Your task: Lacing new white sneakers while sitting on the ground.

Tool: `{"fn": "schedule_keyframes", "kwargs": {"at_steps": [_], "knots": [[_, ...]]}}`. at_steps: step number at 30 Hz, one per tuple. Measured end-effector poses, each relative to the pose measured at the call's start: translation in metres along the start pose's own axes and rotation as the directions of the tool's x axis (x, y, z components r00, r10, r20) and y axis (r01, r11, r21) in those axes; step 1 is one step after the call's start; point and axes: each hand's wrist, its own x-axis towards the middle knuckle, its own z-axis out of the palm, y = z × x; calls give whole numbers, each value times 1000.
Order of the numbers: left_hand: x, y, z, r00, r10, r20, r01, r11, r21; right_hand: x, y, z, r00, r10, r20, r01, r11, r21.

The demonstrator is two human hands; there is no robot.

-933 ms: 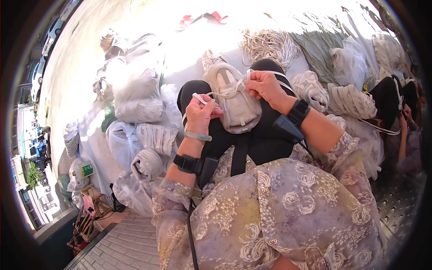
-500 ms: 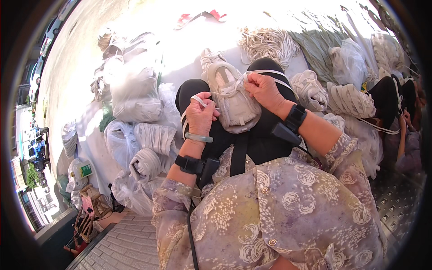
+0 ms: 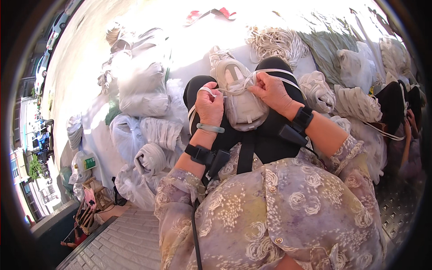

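Shoe [image 3: 245,108], one, off-white, pale-lined: lying between the person's black-clad knees, opening at its far part; takes the centre of the dial.

Lace [image 3: 237,89], white, flat: lying across the shoe, lengths drawn out to both sides and trailing over the thighs.

Condition: judged partway. Done: lace on the shoe, crossing it. Remaining: loose lengths unsecured; no finished bow visible. Whether a knot sits at the crossing cannot be told.

Left hand [image 3: 210,108], 8 o'clock: thumb and fingers pinching lace. Bangle and black band at the wrist.

Right hand [image 3: 272,92], 3 o'clock: fingertips pinching lace close beside the shoe. Black band likewise.

Surroundings: heaped pale cord [image 3: 278,45], 1 o'clock; green sheeting [image 3: 325,51], 2 o'clock; wound white bundle [image 3: 317,91], 3 o'clock; co-worker's arm [image 3: 407,137], between 3 and 4; rolled white strap [image 3: 150,159], 8 o'clock; plastic-wrapped bundles [image 3: 143,92], 9 o'clock.

Change against the preceding frame: whole view shifted slightly rightward; left hand marginally higher beside the shoe; both pinches retained, lace arrangement much the same.
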Motion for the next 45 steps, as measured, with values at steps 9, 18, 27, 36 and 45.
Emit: {"fn": "schedule_keyframes", "kwargs": {"at_steps": [9,18,27,36,45], "knots": [[4,-15,6,994,108,-6,-106,986,129,-11,12,-7,993,-119,-2,119,992,44],[1,11,15,939,339,52,-329,848,416,-10,15,-2,987,-161,-26,163,983,88],[-8,30,-3,965,-203,166,120,904,410,-7,21,-6,996,-90,19,80,950,301],[-24,37,-2,875,354,330,-483,617,621,5,-20,3,892,-452,25,452,884,-119],[-23,30,4,961,53,270,-235,670,704,11,-30,26,868,-420,266,494,784,-375]]}}
